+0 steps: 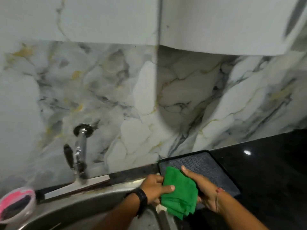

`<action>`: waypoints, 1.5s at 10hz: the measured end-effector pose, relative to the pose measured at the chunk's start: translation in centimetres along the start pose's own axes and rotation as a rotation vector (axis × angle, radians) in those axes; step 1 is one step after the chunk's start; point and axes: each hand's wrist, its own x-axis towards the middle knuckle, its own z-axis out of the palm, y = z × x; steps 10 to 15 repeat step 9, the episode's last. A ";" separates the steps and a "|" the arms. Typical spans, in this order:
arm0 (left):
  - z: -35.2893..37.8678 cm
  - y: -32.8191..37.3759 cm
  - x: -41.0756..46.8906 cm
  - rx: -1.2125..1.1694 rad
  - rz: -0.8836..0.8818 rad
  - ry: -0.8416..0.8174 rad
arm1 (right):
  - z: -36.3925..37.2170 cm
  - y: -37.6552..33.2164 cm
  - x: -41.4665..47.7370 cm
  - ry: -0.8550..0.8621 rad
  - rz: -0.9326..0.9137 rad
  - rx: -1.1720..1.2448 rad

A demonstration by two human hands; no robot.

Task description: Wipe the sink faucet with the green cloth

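Note:
A folded green cloth (180,194) hangs between both my hands at the lower middle, over the right rim of the steel sink (93,199). My left hand (153,186), with a black watch on the wrist, pinches the cloth's left edge with thumb on top. My right hand (201,188) grips the cloth's right side. The chrome faucet (81,150) comes out of the marble wall to the left, its spout pointing down, with a dark lever beside it. Both hands are well to the right of the faucet, apart from it.
A dark grey draining mat (206,165) lies on the black counter (269,163) behind the hands. A clear tub with a pink scrubber (17,205) sits at the sink's left rim. White cabinets (216,22) hang overhead.

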 end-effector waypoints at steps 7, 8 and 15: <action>13.5 -5.2 23.0 0.707 -0.085 0.539 | -17.9 6.6 16.8 0.771 -0.187 -1.053; 13.2 -4.8 20.6 0.772 -0.030 0.547 | -17.4 5.5 15.1 0.823 -0.160 -0.894; 11.0 -5.2 15.7 0.853 0.116 0.606 | -15.8 5.9 11.7 0.914 -0.324 -0.830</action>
